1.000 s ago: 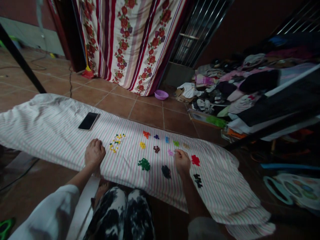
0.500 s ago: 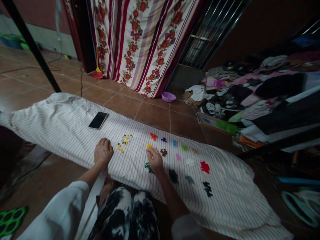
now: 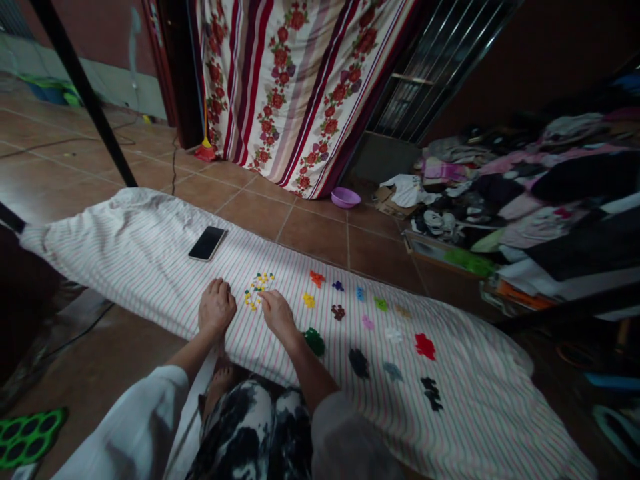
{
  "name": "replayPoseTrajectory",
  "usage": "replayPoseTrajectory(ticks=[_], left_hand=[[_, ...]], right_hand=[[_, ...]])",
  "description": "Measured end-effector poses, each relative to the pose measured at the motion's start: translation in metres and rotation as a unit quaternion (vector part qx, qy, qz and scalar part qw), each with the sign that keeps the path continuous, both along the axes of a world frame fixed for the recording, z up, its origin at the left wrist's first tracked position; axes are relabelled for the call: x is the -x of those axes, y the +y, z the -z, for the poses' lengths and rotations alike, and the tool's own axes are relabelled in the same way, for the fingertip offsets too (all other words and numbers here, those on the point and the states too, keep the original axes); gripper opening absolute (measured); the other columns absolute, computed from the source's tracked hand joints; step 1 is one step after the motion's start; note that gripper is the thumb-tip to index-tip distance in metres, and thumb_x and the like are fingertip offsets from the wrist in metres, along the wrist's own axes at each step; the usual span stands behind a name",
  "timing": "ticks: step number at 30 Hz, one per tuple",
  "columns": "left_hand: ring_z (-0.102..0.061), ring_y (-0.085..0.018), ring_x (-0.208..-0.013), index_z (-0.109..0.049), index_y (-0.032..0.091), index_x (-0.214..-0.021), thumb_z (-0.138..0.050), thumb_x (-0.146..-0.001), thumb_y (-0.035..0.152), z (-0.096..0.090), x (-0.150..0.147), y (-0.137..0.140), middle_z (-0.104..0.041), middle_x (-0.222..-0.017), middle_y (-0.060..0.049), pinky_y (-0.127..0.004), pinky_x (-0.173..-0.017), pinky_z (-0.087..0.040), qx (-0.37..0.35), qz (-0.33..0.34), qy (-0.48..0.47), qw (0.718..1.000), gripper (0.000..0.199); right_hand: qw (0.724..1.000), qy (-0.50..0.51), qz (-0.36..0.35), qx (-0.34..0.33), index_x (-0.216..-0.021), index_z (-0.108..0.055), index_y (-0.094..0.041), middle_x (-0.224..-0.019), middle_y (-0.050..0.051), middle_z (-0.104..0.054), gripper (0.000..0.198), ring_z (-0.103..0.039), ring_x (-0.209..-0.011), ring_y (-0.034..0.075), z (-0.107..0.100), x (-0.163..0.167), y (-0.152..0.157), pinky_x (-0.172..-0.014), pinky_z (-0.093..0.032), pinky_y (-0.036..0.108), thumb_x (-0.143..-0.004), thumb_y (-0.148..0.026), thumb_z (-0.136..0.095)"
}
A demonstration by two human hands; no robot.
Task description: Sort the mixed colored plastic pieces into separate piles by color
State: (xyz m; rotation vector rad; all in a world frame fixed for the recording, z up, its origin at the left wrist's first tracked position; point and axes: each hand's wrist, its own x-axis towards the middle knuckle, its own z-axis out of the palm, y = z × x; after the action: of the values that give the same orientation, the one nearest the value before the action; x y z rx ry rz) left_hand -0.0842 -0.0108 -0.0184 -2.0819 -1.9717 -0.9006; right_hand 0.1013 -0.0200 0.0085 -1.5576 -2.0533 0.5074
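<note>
A loose group of small yellow, white and green pieces lies on the striped cloth. My right hand reaches to its right side with thumb and forefinger pinched together; whatever is between the fingertips is too small to make out. My left hand rests on the cloth left of this group, fingers curled under. Sorted single-colour heaps spread to the right: yellow, orange, dark green, brown, black, red and several others.
A phone lies on the cloth beyond my left hand. Past the cloth's far edge are a purple basin and a floral curtain. Clothes are heaped at the right. A green rack-like object is at lower left.
My right hand has moved left from the yellow heap to the mixed group, uncovering the yellow and dark green heaps. My left hand stays in place on the cloth. The view has shifted slightly.
</note>
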Motion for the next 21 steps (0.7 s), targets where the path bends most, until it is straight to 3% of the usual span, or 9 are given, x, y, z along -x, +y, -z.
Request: replayPoseTrajectory(ticks=[15, 21], left_hand=[[-0.054, -0.030, -0.119, -0.062, 0.009, -0.104, -0.042, -0.084, 0.017, 0.003, 0.000, 0.001, -0.063, -0.118, -0.020, -0.044, -0.102, -0.043, 0.004, -0.001, 0.001, 1.000, 0.029], [-0.053, -0.031, -0.119, -0.062, 0.008, -0.103, -0.042, -0.085, 0.018, 0.002, -0.001, 0.001, -0.062, -0.120, -0.022, -0.046, -0.102, -0.044, 0.011, -0.003, -0.007, 1.000, 0.029]], right_hand=[[0.987, -0.100, 0.063, 0.111, -0.113, -0.064, -0.024, -0.110, 0.006, -0.063, 0.028, -0.059, -0.099, 0.017, -0.016, 0.018, 0.022, -0.084, -0.043, 0.026, -0.091, -0.020, -0.048], [0.987, -0.096, 0.067, 0.108, -0.105, -0.062, -0.022, -0.108, 0.005, -0.063, 0.020, -0.059, -0.096, 0.015, -0.016, 0.018, 0.023, -0.083, -0.042, 0.025, -0.089, -0.019, -0.050]])
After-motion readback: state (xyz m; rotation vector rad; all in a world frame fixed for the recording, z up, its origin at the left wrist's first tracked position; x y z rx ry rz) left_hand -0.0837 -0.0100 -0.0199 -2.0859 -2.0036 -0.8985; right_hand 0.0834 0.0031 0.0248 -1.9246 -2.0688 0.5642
